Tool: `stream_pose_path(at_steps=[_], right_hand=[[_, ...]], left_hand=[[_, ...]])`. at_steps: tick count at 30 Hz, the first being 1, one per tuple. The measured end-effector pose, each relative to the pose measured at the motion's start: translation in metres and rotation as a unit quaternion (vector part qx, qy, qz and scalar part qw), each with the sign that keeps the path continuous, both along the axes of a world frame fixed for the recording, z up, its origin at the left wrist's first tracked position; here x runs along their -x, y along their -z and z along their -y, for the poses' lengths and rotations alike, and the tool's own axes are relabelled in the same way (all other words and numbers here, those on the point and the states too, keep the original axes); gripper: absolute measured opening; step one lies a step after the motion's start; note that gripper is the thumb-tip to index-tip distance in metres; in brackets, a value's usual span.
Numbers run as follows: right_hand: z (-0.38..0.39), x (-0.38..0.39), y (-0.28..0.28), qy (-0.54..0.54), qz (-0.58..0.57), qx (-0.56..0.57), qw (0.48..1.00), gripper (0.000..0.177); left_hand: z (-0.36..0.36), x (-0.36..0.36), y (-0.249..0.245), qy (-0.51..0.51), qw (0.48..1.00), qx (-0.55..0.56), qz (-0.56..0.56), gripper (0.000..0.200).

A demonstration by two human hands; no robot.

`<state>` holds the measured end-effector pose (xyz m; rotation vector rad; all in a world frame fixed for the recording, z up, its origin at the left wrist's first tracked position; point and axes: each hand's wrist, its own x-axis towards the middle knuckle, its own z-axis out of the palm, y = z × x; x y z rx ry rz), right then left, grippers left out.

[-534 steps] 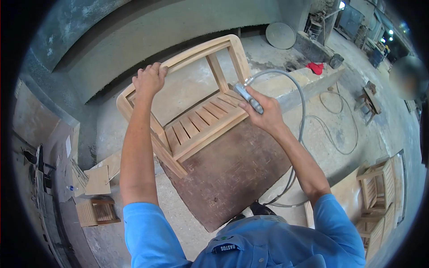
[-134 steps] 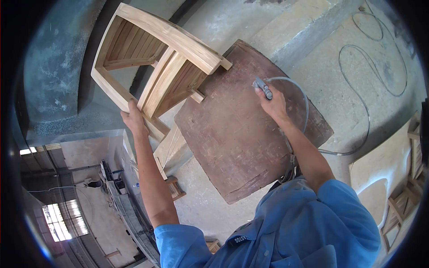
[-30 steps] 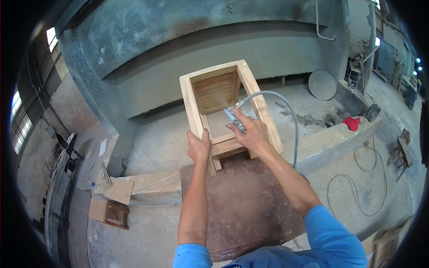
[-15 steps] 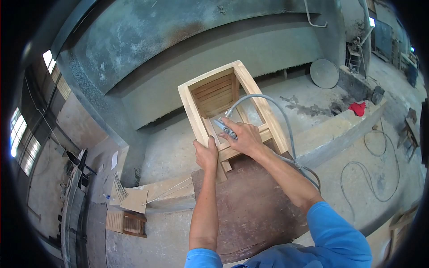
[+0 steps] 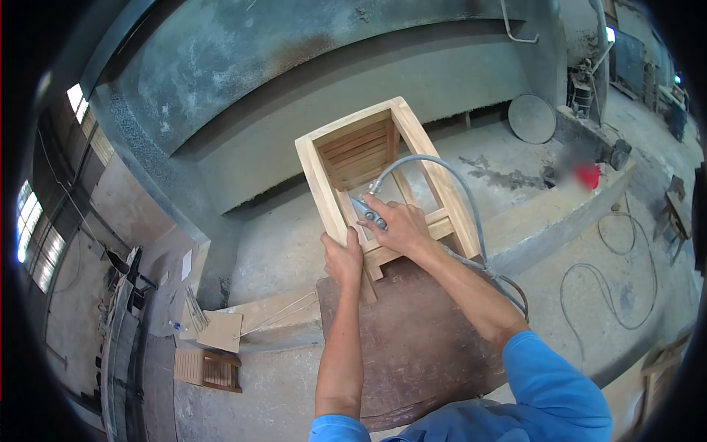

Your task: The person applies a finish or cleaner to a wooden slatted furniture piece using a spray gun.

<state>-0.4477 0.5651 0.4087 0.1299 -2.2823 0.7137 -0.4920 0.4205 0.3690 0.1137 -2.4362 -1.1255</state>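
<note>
A pale wooden stool frame [image 5: 330, 188] with slats inside it stands tilted in front of me, over a brown board [image 5: 412, 331]. My left hand [image 5: 343, 258] is wrapped around its near left leg, thumb on top. In my right hand [image 5: 401, 227] is a metal spray gun [image 5: 372, 212], held over the frame's opening, with the fingers closed around its body. From the gun's front end a grey hose [image 5: 464, 180] arches to the right and runs down behind my right forearm. The trigger is hidden by my fingers.
A concrete ledge [image 5: 567, 210] runs beyond the board, with a red cloth [image 5: 587, 177] on it. A round disc [image 5: 532, 119] leans at the back. Loose hose [image 5: 607, 298] coils on the right floor. At lower left lie a cardboard sheet [image 5: 221, 331] and a small slatted wooden piece [image 5: 208, 370].
The stool frame has turned and shifted slightly, its top edge moving a little right. Both hands have moved slightly with it, keeping their grips.
</note>
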Motion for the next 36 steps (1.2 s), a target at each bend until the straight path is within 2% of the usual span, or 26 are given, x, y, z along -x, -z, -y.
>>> stream_pose_path(at_steps=[4, 9, 13, 16, 19, 22, 24, 27, 28, 30, 34, 36], right_hand=[[-0.013, 0.000, 0.000, 0.020, 0.039, -0.002, 0.999, 0.048], [-0.030, -0.003, -0.003, 0.107, 0.056, 0.000, 0.993, 0.047], [-0.021, -0.007, 0.003, 0.052, 0.044, 0.001, 0.998, 0.049], [-0.012, -0.010, 0.002, 0.006, 0.076, -0.014, 0.997, 0.049], [-0.015, -0.012, 0.003, 0.033, 0.112, -0.029, 0.993, 0.049], [-0.026, -0.018, 0.000, 0.077, 0.085, -0.045, 0.992, 0.047], [-0.028, -0.029, -0.007, 0.155, 0.086, -0.054, 0.983, 0.048], [-0.019, -0.046, -0.021, 0.203, 0.076, -0.070, 0.974, 0.049], [-0.016, -0.050, -0.024, 0.206, 0.082, -0.070, 0.973, 0.049], [-0.014, -0.053, -0.027, 0.221, 0.008, -0.084, 0.972, 0.050], [-0.018, -0.035, -0.021, 0.240, 0.037, -0.076, 0.967, 0.049], [-0.020, -0.024, -0.014, 0.207, 0.068, -0.074, 0.973, 0.047]], left_hand=[[0.001, -0.002, 0.004, -0.003, 1.000, 0.002, 0.002, 0.062], [-0.001, -0.008, 0.003, 0.000, 1.000, 0.010, 0.003, 0.058], [-0.003, -0.011, 0.006, 0.002, 1.000, 0.008, -0.001, 0.055], [-0.002, -0.015, 0.006, 0.019, 1.000, -0.010, -0.015, 0.053], [-0.001, -0.020, 0.008, 0.030, 0.999, -0.011, -0.016, 0.052], [0.001, -0.026, 0.005, 0.031, 0.999, -0.008, -0.009, 0.052], [0.001, -0.028, 0.006, 0.046, 0.999, -0.014, -0.012, 0.055], [0.003, -0.026, 0.015, 0.048, 0.998, -0.021, -0.044, 0.056], [0.004, -0.027, 0.015, 0.050, 0.998, -0.020, -0.039, 0.056], [0.005, -0.029, 0.013, 0.058, 0.997, -0.017, -0.049, 0.055], [0.008, -0.031, 0.021, 0.080, 0.995, -0.021, -0.051, 0.057], [0.011, -0.034, 0.020, 0.098, 0.994, -0.028, -0.043, 0.060]])
